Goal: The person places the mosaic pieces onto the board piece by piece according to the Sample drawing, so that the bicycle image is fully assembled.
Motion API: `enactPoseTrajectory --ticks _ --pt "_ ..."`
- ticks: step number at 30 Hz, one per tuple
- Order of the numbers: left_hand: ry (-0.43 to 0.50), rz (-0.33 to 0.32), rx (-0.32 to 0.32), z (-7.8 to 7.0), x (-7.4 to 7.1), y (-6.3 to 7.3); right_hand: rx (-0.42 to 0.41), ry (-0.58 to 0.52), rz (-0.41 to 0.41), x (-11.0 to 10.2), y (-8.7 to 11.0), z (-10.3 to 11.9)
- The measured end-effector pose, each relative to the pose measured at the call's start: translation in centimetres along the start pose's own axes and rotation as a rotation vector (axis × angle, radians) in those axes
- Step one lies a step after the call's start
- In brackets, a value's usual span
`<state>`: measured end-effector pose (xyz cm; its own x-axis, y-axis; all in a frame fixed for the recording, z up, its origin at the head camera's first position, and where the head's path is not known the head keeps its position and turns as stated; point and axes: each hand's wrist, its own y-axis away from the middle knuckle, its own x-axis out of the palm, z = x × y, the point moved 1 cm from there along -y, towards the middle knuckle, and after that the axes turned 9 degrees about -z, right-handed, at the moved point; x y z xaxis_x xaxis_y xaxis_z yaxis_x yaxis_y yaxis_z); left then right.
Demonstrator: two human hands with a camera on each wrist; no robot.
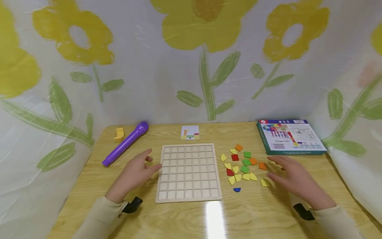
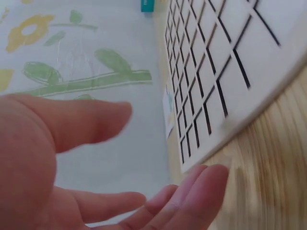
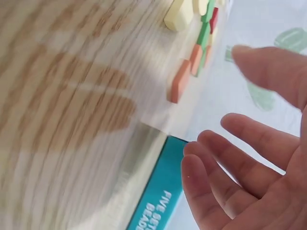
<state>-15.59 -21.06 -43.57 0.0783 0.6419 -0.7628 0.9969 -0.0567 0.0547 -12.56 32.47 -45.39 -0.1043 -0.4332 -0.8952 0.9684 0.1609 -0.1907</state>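
Observation:
A square wooden grid board lies mid-table, its cells bare. My left hand hovers at the board's left edge, thumb and fingers apart, holding nothing. To the board's right is a loose spread of flat pieces: yellow quarter-circles, green squares, orange squares, red pieces and one blue half-circle. My right hand is just right of these pieces, nearest a yellow piece, its fingers spread and bare. In the right wrist view, an orange piece lies beyond the fingertips.
Behind the board lies a small pattern card. A purple toy microphone and a small yellow-orange object are at the back left. At the back right lies a boxed game. A flower-printed curtain encloses the table.

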Motion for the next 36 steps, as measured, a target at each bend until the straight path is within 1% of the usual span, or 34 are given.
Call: enactPoseTrajectory --ticks 4,5,11,14,17,22,27,34,36 --pt "0.031 0.037 -0.061 0.1 0.8 -0.7 0.017 -0.03 0.033 0.9 -1.1 -0.1" --pt "0.035 0.046 -0.067 0.1 0.9 -0.8 0.022 -0.037 0.039 1.1 -1.2 -0.2" --pt "0.03 0.06 -0.064 0.5 1.5 -1.4 0.027 -0.055 0.057 1.6 -1.9 -0.7" --pt "0.07 0.076 -0.092 0.8 1.9 -1.5 0.024 -0.052 0.065 1.9 -2.0 -0.9" --pt "0.128 0.093 -0.14 0.9 2.2 -1.5 0.03 -0.046 0.068 2.1 -2.2 -0.8" --pt "0.187 0.086 -0.192 1.1 2.6 -1.5 0.032 -0.044 0.068 2.3 -2.6 -0.6" --pt "0.218 0.079 -0.209 1.2 2.7 -1.5 0.049 -0.035 0.083 2.3 -2.9 -0.5" --pt "0.24 0.066 -0.223 1.3 2.8 -1.6 0.025 -0.037 0.09 2.2 -3.3 -0.7" --pt "0.248 0.063 -0.225 1.4 2.8 -1.6 0.039 -0.032 0.093 2.2 -3.4 -0.4"
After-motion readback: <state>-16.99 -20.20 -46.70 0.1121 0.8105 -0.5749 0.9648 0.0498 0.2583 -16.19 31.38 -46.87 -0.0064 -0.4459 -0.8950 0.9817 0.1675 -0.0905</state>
